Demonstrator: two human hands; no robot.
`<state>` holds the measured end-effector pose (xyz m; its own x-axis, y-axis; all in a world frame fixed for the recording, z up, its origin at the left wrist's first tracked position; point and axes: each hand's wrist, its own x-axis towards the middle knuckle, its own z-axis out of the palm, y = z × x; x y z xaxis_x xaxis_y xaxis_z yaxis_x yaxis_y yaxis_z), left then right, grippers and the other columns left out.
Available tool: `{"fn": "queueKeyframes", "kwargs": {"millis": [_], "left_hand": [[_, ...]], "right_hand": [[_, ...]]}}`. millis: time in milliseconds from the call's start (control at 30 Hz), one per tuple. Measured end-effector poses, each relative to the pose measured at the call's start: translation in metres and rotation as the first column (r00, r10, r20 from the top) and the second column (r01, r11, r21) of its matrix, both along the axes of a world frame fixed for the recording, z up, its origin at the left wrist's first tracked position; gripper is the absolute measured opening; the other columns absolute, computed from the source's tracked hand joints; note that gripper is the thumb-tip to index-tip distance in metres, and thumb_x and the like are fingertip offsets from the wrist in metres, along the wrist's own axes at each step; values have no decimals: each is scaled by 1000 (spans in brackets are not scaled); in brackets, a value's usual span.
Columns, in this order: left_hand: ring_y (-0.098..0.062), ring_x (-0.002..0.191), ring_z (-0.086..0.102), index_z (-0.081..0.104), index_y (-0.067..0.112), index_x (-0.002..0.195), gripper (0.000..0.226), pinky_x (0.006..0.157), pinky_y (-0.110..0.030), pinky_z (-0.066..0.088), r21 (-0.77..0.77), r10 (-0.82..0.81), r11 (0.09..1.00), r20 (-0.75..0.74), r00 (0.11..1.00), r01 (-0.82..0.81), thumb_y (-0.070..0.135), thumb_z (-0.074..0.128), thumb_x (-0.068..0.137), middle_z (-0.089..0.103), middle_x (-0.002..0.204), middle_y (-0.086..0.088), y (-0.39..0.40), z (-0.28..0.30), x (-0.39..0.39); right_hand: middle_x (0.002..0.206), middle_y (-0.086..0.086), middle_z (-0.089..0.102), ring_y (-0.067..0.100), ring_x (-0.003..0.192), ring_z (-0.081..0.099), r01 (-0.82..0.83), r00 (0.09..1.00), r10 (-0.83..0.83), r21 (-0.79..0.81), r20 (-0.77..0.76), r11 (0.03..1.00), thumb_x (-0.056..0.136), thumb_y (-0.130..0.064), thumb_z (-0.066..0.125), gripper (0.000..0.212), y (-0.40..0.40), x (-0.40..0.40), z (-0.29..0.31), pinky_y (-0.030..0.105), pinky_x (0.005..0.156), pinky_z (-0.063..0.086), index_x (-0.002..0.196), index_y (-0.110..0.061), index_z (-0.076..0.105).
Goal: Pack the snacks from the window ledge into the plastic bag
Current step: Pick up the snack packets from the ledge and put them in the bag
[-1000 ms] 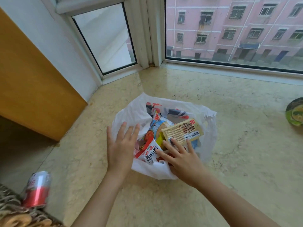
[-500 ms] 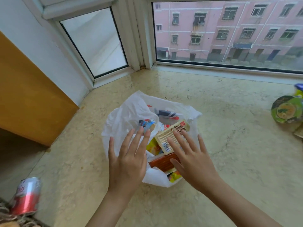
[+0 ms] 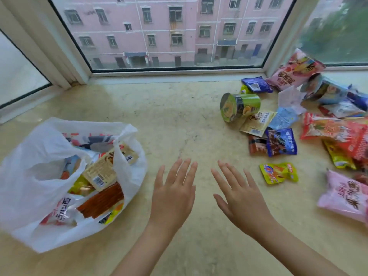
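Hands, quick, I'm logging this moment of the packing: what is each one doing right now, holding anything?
Left hand: open, fingers straight, holding nothing, over the ledge beside the plastic bag.
Right hand: open, fingers spread, holding nothing.

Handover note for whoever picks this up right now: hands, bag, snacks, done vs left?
Left hand and right hand: both open, empty, above the ledge between bag and pile.
White plastic bag: on the ledge to the left, mouth open, several packets inside, including a tan packet.
Left to pack, on the right: green cup noodles on its side, yellow packet nearest the right hand, blue packet, pink bag, and more behind.
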<state>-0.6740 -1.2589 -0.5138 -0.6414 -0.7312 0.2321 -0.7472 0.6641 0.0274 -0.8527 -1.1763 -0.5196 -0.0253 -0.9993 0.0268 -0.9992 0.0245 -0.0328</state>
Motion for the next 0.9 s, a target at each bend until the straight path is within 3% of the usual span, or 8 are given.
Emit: {"fn": "queueKeyframes", "kwargs": {"millis": [133, 267, 400, 667, 833, 900], "left_hand": [[-19, 130, 45, 51, 18, 137, 56, 106, -46, 29, 33, -82, 996, 34, 996, 80, 33, 59, 84, 53, 140, 0, 15, -24, -78], [-20, 123, 53, 57, 18, 132, 53, 102, -43, 29, 22, -137, 990, 71, 988, 136, 35, 49, 83, 58, 133, -1, 28, -42, -153], [-19, 119, 56, 59, 20, 129, 54, 97, -41, 37, 23, -181, 983, 110, 977, 180, 43, 63, 80, 60, 130, 1, 38, -58, -218], [-20, 104, 64, 67, 25, 117, 70, 86, -38, 49, 165, -213, 970, 200, 956, 181, 56, 80, 55, 67, 118, 2, 38, -86, -283], [-17, 96, 65, 65, 25, 120, 65, 76, -34, 51, 94, -225, 972, 108, 968, 215, 53, 76, 62, 68, 109, 4, 36, -95, -289], [-17, 89, 65, 64, 27, 121, 62, 73, -34, 48, 47, -215, 976, 98, 972, 211, 51, 74, 64, 68, 102, 6, 35, -94, -290]], "right_hand": [[148, 13, 41, 29, 135, 42, 106, 994, -106, -2, -16, 994, 91, -41, 38, 57, 42, -73, -14, 55, 106, 31, 140, -12, 46], [147, 12, 43, 28, 133, 42, 217, 976, -217, -2, 16, 976, 89, -41, 39, 60, 75, -139, -27, 55, 102, 34, 142, -14, 40], [144, 14, 46, 30, 128, 49, 268, 963, -269, 30, 29, 963, 89, -42, 37, 60, 98, -192, -43, 55, 100, 37, 142, -15, 35], [139, 16, 51, 32, 123, 54, 208, 977, -208, 6, 49, 978, 87, -40, 38, 56, 91, -245, -61, 58, 100, 35, 135, -12, 45], [143, 16, 47, 31, 126, 51, 119, 993, -119, 22, 22, 993, 84, -36, 39, 58, 50, -268, -64, 57, 95, 40, 137, -13, 47], [143, 16, 47, 31, 126, 50, 90, 996, -90, 18, -8, 996, 82, -33, 52, 60, 29, -278, -66, 58, 96, 40, 139, -14, 45]]}}
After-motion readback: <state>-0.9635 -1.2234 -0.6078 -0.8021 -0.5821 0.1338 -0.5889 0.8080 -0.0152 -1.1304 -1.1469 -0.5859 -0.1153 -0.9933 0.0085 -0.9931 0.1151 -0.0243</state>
